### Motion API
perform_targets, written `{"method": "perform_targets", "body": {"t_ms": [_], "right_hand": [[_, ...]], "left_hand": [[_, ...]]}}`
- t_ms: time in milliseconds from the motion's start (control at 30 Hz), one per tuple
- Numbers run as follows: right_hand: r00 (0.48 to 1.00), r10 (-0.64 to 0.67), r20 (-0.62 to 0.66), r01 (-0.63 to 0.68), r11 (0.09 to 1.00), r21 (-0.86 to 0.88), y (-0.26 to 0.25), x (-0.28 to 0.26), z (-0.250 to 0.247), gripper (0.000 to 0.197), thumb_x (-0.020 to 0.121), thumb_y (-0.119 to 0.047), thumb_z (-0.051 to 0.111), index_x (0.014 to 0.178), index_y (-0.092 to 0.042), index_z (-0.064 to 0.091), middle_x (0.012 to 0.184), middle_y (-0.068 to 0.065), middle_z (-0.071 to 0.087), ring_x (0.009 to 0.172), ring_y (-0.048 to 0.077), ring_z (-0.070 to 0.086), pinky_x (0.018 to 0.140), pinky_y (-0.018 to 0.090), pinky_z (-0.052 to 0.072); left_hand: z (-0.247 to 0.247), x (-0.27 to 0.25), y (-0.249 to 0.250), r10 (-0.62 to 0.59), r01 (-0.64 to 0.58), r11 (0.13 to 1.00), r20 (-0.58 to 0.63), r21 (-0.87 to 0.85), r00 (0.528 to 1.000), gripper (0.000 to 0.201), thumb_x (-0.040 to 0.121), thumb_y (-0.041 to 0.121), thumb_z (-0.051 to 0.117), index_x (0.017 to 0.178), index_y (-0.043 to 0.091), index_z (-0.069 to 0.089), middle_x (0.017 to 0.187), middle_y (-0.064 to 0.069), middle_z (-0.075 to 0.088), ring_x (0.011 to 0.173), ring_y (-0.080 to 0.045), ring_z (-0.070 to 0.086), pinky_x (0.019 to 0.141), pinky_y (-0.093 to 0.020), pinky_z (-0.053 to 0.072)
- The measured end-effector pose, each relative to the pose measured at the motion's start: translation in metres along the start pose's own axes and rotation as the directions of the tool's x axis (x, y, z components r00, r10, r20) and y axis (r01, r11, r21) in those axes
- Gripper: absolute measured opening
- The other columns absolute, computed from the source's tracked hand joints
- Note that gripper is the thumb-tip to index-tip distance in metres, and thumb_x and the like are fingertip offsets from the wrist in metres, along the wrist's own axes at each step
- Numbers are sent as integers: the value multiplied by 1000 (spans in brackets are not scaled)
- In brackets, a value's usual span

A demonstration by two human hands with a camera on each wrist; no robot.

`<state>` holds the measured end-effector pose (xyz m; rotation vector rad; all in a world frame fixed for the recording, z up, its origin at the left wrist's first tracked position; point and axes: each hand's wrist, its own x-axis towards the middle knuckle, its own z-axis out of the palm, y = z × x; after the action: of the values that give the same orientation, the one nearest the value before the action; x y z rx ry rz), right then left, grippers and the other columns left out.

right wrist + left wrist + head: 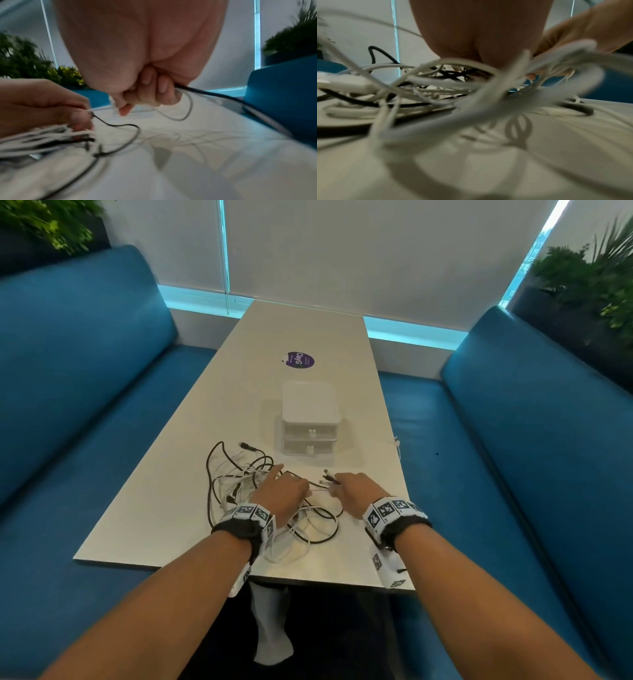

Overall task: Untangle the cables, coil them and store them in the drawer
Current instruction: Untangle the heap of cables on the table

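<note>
The cables (260, 494) lie tangled on the desk (308, 337), just before the closed drawers (310, 436). The left hand (282, 491) pinches strands in the tangle; the right hand (356, 489) grips a black cable (205, 93) and a white one.

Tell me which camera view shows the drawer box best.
The head view: the white drawer box stands whole behind the cables, both drawers closed. The right wrist view shows only a blurred pale shape behind the fingers; the left wrist view does not show it.

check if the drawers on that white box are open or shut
Shut: both fronts of the drawer unit sit flush, knobs in line, nothing pulled out.
</note>
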<state>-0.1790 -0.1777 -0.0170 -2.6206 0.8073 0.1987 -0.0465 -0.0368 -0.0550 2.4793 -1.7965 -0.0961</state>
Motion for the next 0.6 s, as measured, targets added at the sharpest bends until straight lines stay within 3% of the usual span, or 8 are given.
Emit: {"method": "perform_targets", "body": {"t_ms": [133, 267, 367, 433, 533, 600], "right_hand": [[983, 156, -100, -176, 954, -243, 36, -9, -11, 27, 103, -28, 38, 114, -15, 58, 101, 10, 62, 88, 30, 63, 75, 37, 52], [958, 214, -191, -242, 960, -137, 35, -12, -5, 22, 101, -21, 36, 108, -10, 54, 98, 10, 62, 83, 30, 63, 72, 38, 53], [952, 161, -262, -166, 986, 1, 20, -11, -1, 24, 99, -21, 37, 117, -13, 51, 97, 14, 62, 85, 34, 62, 72, 39, 51], [958, 76, -275, -78, 997, 1, 6, -9, 3, 24, 99, -23, 38, 112, -12, 55, 94, 15, 63, 81, 35, 62, 71, 40, 53], [979, -76, -187, 76, 997, -10, -12, -3, 16, 29, 100, -30, 40, 98, -12, 62, 92, 15, 67, 84, 34, 63, 70, 37, 49], [988, -126, -90, 126, 992, -10, -19, 2, 23, 29, 101, -28, 42, 100, -9, 64, 99, 16, 68, 92, 35, 62, 72, 35, 43]], "left_hand": [[-3, -3, -3, -25, 24, 999, 19, 35, 1000, 27, 104, 22, 37, 114, 23, 61, 112, 3, 66, 119, -20, 53, 122, -46, 4], [-1, 1, 5, -59, 54, 993, 40, 105, 997, 26, 100, 16, 44, 118, 26, 60, 117, 4, 64, 121, -22, 52, 122, -48, 6], [-1, 0, 8, -61, 52, 987, 56, 149, 997, 28, 95, 12, 51, 118, 27, 59, 118, 3, 62, 121, -23, 51, 121, -49, 7], [-4, 0, 11, -62, 51, 986, 69, 157, 996, 29, 93, 10, 51, 116, 27, 59, 117, 2, 62, 120, -24, 51, 120, -50, 8], [-8, 0, 15, -46, 35, 988, 64, 154, 997, 31, 94, 9, 49, 119, 26, 58, 116, 1, 64, 120, -25, 52, 119, -51, 11], [-10, -2, 14, -43, 36, 990, 53, 133, 998, 34, 93, 8, 50, 122, 25, 56, 116, 1, 65, 120, -25, 52, 119, -51, 13]]}}
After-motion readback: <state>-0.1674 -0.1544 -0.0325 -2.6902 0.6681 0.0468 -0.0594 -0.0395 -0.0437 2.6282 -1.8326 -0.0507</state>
